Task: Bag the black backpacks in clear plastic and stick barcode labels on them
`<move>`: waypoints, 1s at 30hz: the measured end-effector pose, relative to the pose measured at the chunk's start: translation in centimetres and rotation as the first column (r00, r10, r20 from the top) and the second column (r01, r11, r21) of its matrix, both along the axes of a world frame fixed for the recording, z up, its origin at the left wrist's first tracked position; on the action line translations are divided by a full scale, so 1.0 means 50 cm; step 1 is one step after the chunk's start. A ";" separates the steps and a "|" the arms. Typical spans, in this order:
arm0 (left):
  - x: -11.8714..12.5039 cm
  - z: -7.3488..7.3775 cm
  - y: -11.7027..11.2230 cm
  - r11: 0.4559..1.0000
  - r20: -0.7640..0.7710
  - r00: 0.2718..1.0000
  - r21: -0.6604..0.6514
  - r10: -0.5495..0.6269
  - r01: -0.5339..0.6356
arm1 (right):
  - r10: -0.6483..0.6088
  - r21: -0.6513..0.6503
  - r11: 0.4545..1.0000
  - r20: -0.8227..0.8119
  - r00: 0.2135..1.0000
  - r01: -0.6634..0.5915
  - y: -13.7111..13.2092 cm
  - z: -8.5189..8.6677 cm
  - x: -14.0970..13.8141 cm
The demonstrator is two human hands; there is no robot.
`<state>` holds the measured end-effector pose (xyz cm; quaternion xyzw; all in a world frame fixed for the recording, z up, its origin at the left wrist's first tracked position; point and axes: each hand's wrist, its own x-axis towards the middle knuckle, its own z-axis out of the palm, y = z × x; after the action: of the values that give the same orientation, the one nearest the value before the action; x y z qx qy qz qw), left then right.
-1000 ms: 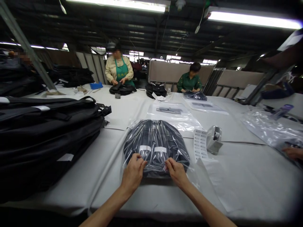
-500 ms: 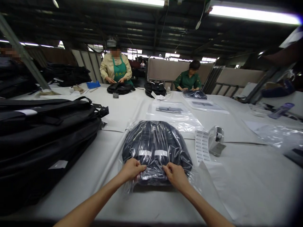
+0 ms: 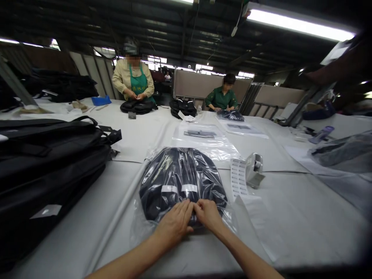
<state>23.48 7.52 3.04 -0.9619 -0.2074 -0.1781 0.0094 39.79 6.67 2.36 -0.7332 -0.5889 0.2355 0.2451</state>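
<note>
A black backpack (image 3: 171, 172) lies in front of me inside a clear plastic bag (image 3: 141, 223). Two white bands cross its straps. My left hand (image 3: 174, 220) rests on the near part of the plastic with its fingers stretched out flat. Right beside it, my right hand (image 3: 209, 215) has its fingers curled in a pinch on the film. The two hands nearly touch and cover part of the bag's near edge. To the right lie a sheet of barcode stickers (image 3: 238, 178) and a tape dispenser (image 3: 254, 170).
Black bags (image 3: 49, 166) are piled high on the left. Flat clear bags (image 3: 206, 141) lie beyond the wrapped backpack. Across the table, a person in a green apron (image 3: 139, 83) and a person in a green shirt (image 3: 222, 99) handle black bags. More plastic-covered material (image 3: 345, 155) lies at right.
My left hand has moved right and gone from a pinch to lying flat next to my right hand. The right hand stays pinched. The view has shifted a little to the right.
</note>
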 end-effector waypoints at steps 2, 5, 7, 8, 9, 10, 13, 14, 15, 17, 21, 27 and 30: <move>0.003 -0.048 0.019 0.999 -0.084 0.996 -0.005 0.041 -0.042 | 0.020 -0.058 0.998 -0.074 0.997 -0.024 0.005 0.035 0.018; -0.007 -0.067 0.038 0.998 -0.104 0.993 -0.034 0.057 -0.061 | 0.096 -0.013 0.994 -0.276 0.956 -0.104 -0.036 0.118 0.095; -0.011 -0.060 0.040 0.998 -0.096 0.994 -0.030 0.052 -0.055 | 0.229 0.133 0.971 -0.256 0.939 -0.201 -0.101 0.160 0.169; -0.012 -0.057 0.040 0.999 -0.097 0.994 -0.021 0.044 -0.047 | 0.299 0.150 0.947 -0.096 0.950 -0.283 -0.139 0.168 0.204; -0.012 -0.055 0.039 0.999 -0.098 0.995 -0.011 0.038 -0.039 | 0.321 0.147 0.931 0.114 0.940 -0.336 -0.176 0.165 0.235; -0.012 -0.055 0.039 0.999 -0.097 0.995 -0.002 0.034 -0.034 | 0.326 0.145 0.913 0.306 0.894 -0.382 -0.208 0.153 0.259; -0.010 -0.062 0.039 0.999 -0.097 0.995 0.014 0.032 -0.030 | 0.305 0.138 0.854 0.650 0.697 -0.502 -0.249 0.086 0.285; -0.010 -0.064 0.039 0.999 -0.101 0.994 0.020 0.030 -0.028 | 0.313 0.153 0.822 0.684 0.659 -0.549 -0.244 0.067 0.279; -0.011 -0.066 0.040 0.999 -0.105 0.994 0.028 0.029 -0.026 | 0.343 0.174 0.781 0.683 0.645 -0.600 -0.231 0.054 0.269; -0.014 -0.066 0.040 0.999 -0.110 0.994 0.042 0.028 -0.023 | 0.456 0.232 0.715 0.560 0.692 -0.659 -0.198 0.049 0.245; -0.019 -0.061 0.041 0.999 -0.101 0.994 0.027 0.048 -0.045 | 0.102 0.339 0.940 -0.171 0.980 -0.039 -0.149 0.045 0.234; -0.015 -0.069 0.041 0.999 -0.102 0.994 -0.022 0.042 -0.045 | -0.523 -0.267 0.816 -0.717 0.460 0.512 -0.140 -0.050 0.302; -0.012 -0.073 0.041 0.996 -0.079 0.995 -0.061 0.054 -0.059 | -0.575 -0.185 0.704 -0.716 0.397 0.686 -0.145 0.002 0.309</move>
<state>22.87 9.59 -0.62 -0.9616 -0.2396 -0.1335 -0.0081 55.24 -0.58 2.46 -0.7226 -0.1318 0.3541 0.5788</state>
